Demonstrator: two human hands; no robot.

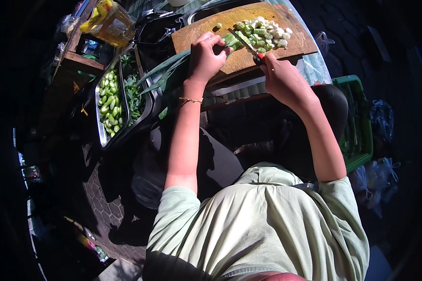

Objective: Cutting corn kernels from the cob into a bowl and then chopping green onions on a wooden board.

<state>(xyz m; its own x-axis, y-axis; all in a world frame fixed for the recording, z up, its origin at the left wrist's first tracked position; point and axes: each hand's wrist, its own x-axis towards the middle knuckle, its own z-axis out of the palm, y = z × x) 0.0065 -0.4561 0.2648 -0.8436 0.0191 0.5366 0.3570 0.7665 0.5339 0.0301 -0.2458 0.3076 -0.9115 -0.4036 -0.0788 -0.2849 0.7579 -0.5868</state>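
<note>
My left hand holds a bunch of long green onion stalks against the wooden cutting board; their dark leaves trail off to the lower left. My right hand grips the red and black handle of a knife, its blade slanting up and left beside the cut end of the stalks. A pile of chopped white and pale green pieces lies on the board, right of the blade. One small piece sits apart, above my left hand.
Left of the board stand a metal tray of sliced green vegetable and one of leafy greens. Behind them are a black plastic bag and a clear container. A green crate stands at the right, near plastic bags.
</note>
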